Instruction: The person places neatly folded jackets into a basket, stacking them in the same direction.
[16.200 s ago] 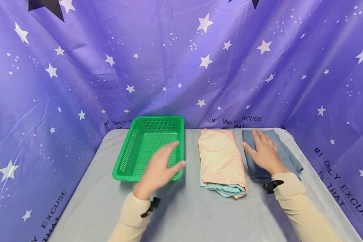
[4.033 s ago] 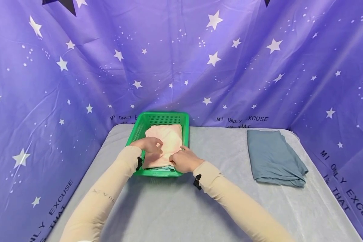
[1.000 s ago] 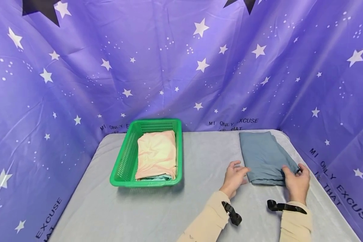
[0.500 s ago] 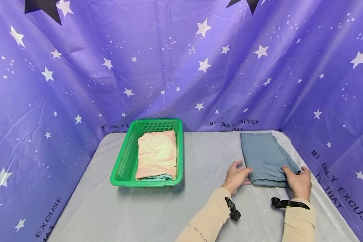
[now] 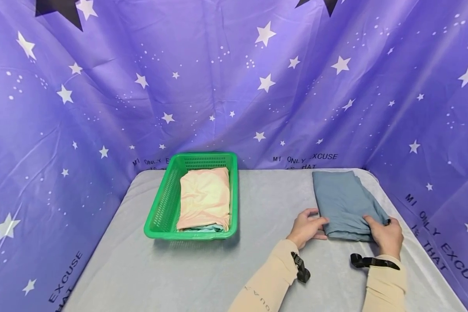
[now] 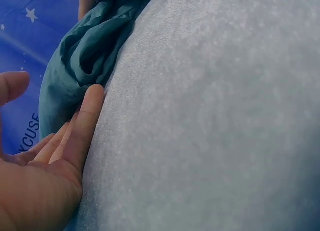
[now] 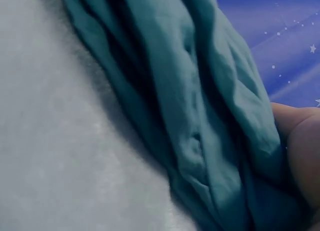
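A folded blue-grey garment [image 5: 339, 201] lies on the right of the table, its front edge showing stacked folds in the right wrist view. My left hand [image 5: 306, 227] is at its front left corner. In the left wrist view the fingers [image 6: 82, 126] are straight and touch the cloth's lower edge, with the thumb held apart. At the front right corner my right hand [image 5: 386, 234] grips the garment, thumb on top and fingers round the side, partly hidden. A green basket [image 5: 150, 229] on the left holds a folded pink garment [image 5: 204, 197] over a mint-green one [image 5: 206, 228].
The table [image 5: 195, 277] has a light grey cloth cover. Purple star-printed curtains [image 5: 203, 78] hang at the back and along both sides. Bare table cover lies between the basket and the blue-grey garment.
The pink and mint-green garments have gone from the table into the basket. Both hands have left the basket for the blue-grey garment. Over the last second the hands have barely moved.
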